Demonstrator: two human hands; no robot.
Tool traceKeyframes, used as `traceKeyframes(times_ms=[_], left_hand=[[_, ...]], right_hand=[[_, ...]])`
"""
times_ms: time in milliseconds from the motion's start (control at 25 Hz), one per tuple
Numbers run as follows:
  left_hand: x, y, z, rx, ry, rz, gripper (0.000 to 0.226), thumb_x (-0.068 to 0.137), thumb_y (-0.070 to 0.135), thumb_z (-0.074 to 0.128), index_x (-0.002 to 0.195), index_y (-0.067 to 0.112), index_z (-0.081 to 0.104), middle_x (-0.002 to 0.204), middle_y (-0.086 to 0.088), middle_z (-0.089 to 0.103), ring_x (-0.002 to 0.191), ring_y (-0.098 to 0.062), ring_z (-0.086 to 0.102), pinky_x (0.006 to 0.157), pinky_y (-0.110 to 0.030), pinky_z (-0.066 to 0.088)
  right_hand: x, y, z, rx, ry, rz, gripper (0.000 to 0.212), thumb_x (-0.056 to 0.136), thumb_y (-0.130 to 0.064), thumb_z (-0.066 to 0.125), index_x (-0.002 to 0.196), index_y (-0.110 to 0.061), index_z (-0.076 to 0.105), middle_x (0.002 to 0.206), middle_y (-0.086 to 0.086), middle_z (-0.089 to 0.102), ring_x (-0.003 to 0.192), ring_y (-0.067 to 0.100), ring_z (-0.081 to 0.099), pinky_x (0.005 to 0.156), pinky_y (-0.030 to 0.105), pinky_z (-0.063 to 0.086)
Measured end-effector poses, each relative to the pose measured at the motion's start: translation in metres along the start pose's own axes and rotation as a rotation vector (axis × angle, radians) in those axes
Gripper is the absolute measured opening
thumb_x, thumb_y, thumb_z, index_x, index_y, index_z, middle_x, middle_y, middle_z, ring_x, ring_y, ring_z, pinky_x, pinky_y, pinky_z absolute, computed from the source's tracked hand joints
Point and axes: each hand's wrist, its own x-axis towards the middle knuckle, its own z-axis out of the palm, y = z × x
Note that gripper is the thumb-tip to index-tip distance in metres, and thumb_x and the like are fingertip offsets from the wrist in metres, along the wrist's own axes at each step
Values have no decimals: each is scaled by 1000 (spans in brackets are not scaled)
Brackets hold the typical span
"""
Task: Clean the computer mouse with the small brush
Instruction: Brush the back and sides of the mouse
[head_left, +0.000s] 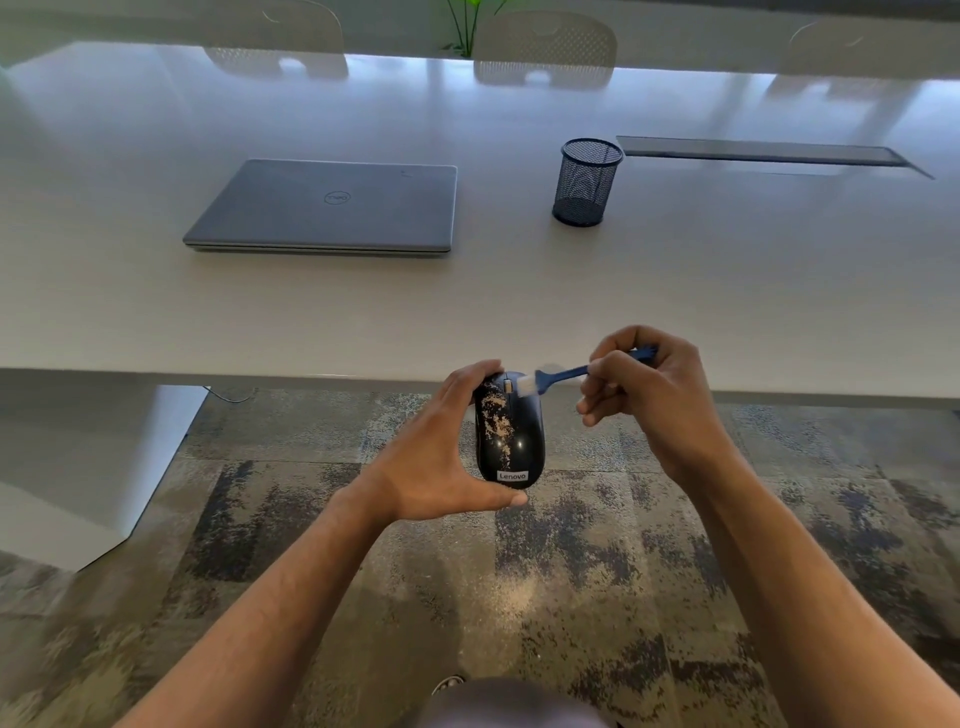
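Observation:
My left hand (441, 447) grips a black computer mouse (511, 436) in the air, just in front of the table's near edge, above the carpet. Pale dusty specks cover the left side of the mouse's top, and a white label sits at its near end. My right hand (649, 395) pinches a small blue brush (566, 371) by its handle. The brush's white bristles rest against the mouse's front right, beside the scroll wheel.
A closed grey laptop (332, 205) lies on the white table (675, 291) to the left. A black mesh pen cup (587, 182) stands to the right, with a dark cable slot (763, 153) behind it. Chairs line the far side. Patterned carpet lies below.

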Motion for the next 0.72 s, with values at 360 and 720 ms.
traceKeyframes(times_ms=[360, 720], left_hand=[[1, -2, -1, -13, 18, 13, 119, 54, 64, 84, 149, 36, 18, 148, 9, 36, 131, -9, 41, 111, -31, 33], [6, -6, -6, -37, 26, 19, 119, 55, 59, 87, 150, 38, 20, 149, 14, 35, 132, -1, 40, 109, -19, 29]], right_hand=[[-9, 8, -6, 87, 18, -1, 15, 92, 6, 56, 83, -4, 64, 64, 11, 68, 56, 28, 66, 52, 31, 56], [-22, 23, -20, 236, -55, 17, 8, 83, -7, 63, 80, -12, 68, 65, 14, 66, 55, 27, 66, 51, 30, 55]])
